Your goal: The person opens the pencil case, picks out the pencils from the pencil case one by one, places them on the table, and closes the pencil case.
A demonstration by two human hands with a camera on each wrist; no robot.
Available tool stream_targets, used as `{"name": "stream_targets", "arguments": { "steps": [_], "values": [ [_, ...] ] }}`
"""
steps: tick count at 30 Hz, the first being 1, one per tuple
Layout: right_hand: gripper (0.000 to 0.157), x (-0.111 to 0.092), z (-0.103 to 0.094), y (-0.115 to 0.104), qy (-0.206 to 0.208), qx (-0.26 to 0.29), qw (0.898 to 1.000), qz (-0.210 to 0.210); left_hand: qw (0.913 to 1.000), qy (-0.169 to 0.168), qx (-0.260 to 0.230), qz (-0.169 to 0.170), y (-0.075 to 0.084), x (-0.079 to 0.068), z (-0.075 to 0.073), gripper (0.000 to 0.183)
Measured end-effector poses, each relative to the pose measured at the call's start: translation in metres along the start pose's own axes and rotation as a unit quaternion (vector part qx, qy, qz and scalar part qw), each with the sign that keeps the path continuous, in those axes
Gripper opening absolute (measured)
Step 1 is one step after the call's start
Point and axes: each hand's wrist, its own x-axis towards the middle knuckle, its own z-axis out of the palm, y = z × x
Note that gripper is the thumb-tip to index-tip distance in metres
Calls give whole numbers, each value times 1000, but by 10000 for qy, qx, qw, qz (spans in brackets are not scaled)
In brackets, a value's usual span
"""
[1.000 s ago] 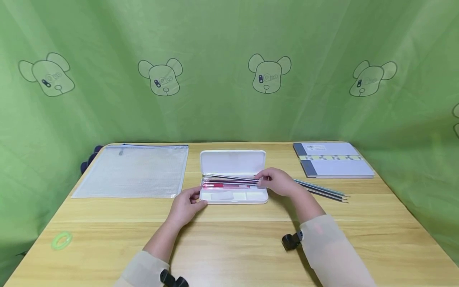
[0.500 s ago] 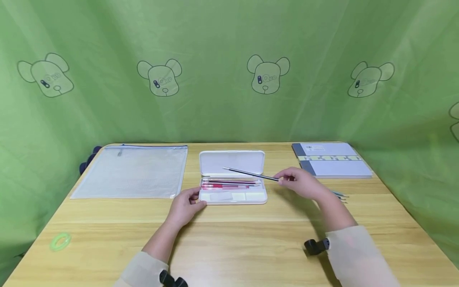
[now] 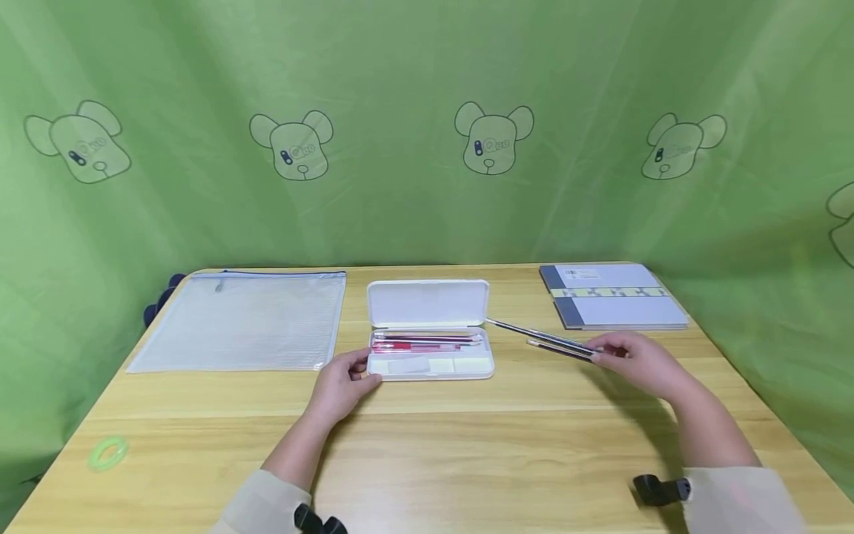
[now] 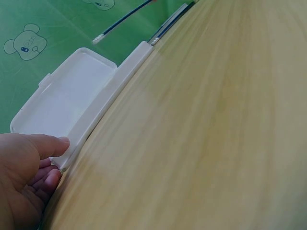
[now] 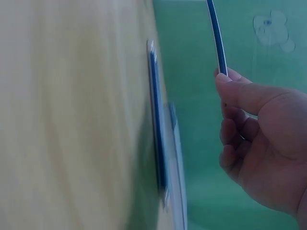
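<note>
A white pencil case (image 3: pixel 430 304) stands with its lid up in the middle of the table. Red and dark pens and pencils (image 3: pixel 427 343) lie in its rear part, and a whitish flat piece (image 3: pixel 409 365) in front. My left hand (image 3: pixel 340 384) grips the case's left end, thumb on the near edge; the left wrist view shows the fingers (image 4: pixel 45 184) curled beneath the thumb. Off to the right, my right hand (image 3: pixel 637 363) pinches a dark striped pencil (image 5: pixel 218 43) between thumb and fingers, raised off the table. Below it are loose pencils (image 3: pixel 554 350), partly hidden by the hand.
A translucent zip pouch (image 3: pixel 247 319) lies at the back left, and a notebook with a patterned band (image 3: pixel 614 308) at the back right. Near the left edge is a green ring (image 3: pixel 107 453). Behind the wooden table (image 3: pixel 467 460) hangs a green curtain (image 3: pixel 400 208).
My right hand has lifted a dark pencil out of the case and carried it right, over the loose pencils. My left hand stays at the case's left end.
</note>
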Motion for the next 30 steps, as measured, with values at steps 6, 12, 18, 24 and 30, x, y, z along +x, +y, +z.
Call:
{"name": "stream_targets", "arguments": {
  "steps": [6,12,18,24,30],
  "values": [
    [31,-18,-3,28,-148,-101,9993,336,10000,-5,-80,7,0,0,0,51],
    [32,-30,-4,48,-320,-321,9971,610,10000,-13,-72,4,0,0,0,51],
    [33,-34,-6,62,-380,-500,9959,648,10000,-27,-89,-11,1,0,1,50],
    [32,-34,-4,70,-346,-540,9958,652,10000,-19,-67,38,1,0,1,50],
    [30,-31,-1,73,-360,-538,9962,585,10000,0,-79,35,0,0,0,51]
  ]
}}
